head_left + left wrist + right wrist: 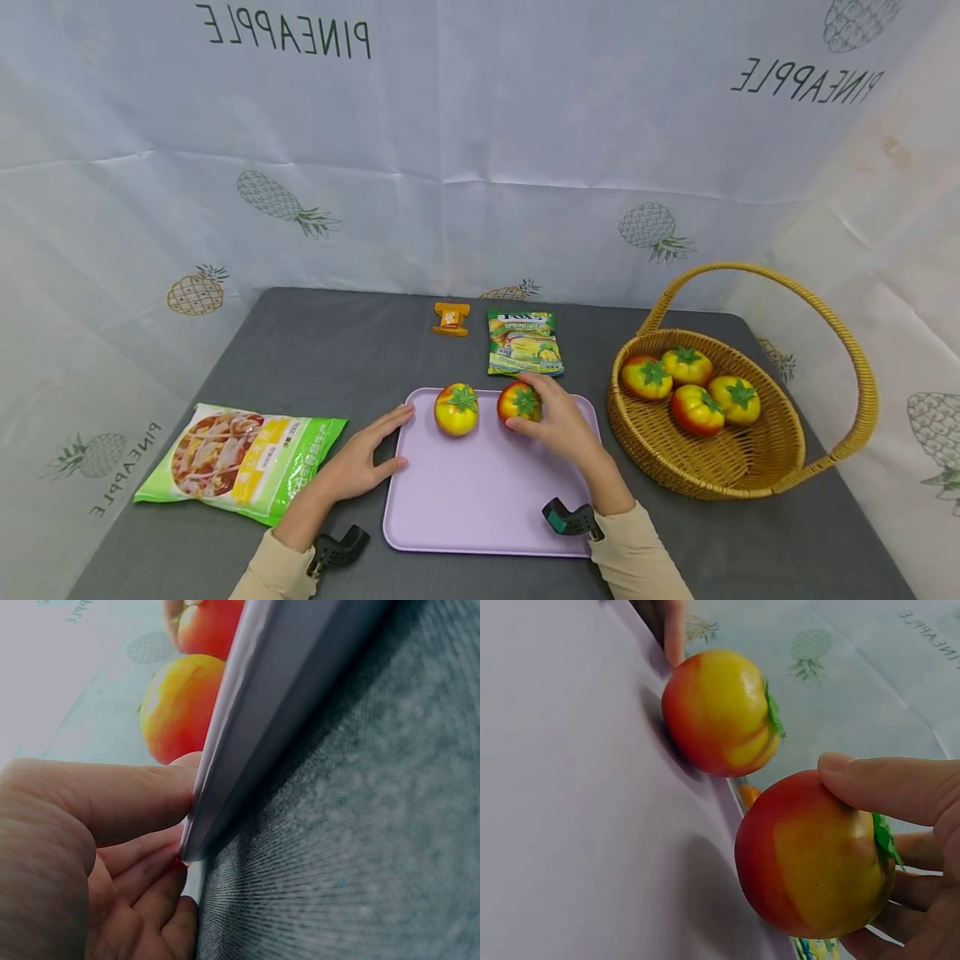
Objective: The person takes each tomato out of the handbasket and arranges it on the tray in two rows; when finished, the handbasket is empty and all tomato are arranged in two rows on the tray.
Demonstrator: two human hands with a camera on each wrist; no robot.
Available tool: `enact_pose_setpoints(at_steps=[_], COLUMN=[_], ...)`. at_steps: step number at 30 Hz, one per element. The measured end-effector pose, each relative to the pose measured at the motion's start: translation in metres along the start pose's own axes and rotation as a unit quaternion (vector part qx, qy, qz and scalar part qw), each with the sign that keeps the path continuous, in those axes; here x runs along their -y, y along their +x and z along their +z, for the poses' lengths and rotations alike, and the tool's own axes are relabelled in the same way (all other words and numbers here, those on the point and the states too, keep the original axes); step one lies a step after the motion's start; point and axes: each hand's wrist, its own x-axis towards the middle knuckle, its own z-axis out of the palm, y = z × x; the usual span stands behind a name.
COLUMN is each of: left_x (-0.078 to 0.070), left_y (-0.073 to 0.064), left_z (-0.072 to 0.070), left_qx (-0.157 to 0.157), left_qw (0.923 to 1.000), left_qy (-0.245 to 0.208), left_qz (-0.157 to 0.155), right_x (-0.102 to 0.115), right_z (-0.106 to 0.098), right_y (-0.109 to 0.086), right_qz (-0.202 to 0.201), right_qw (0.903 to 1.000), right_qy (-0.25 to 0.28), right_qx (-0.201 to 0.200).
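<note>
A lilac tray (480, 500) lies on the dark table, with one red-and-yellow tomato (456, 410) standing near its far left corner. My right hand (558, 421) holds a second tomato (814, 855) between thumb and fingers, beside the first and over the tray's far side. In the right wrist view a shadow on the tray appears beside this fruit. At the tray's left edge, my left hand (360, 462) rests with fingers stretched out, its thumb against the rim (196, 791). Both tomatoes have green leafy tops.
A wicker basket (637, 446) with a tall handle stands to the right, with several tomatoes (697, 410) inside. Behind the tray lie a green Fox's packet (525, 343) and a small orange-wrapped snack (452, 318). On the left lies a large green food bag (240, 458).
</note>
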Motion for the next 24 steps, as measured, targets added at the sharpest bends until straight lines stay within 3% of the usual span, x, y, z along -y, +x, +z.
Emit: enact_pose_setpoints(at_steps=[11,24], left_x=[-0.002,0.000], left_y=[0.000,0.000], left_z=[-0.001,0.000], left_qx=[0.001,-0.003], left_qw=[1.0000,0.9999], left_qy=[-0.006,-0.010], left_qz=[-0.004,0.004], right_x=[-0.004,-0.005], right_z=[0.013,0.015], right_y=[0.002,0.002], right_qz=[-0.009,0.015], right_qw=[0.9998,0.9996], right_qy=[0.014,0.015], right_qx=[0.007,0.021])
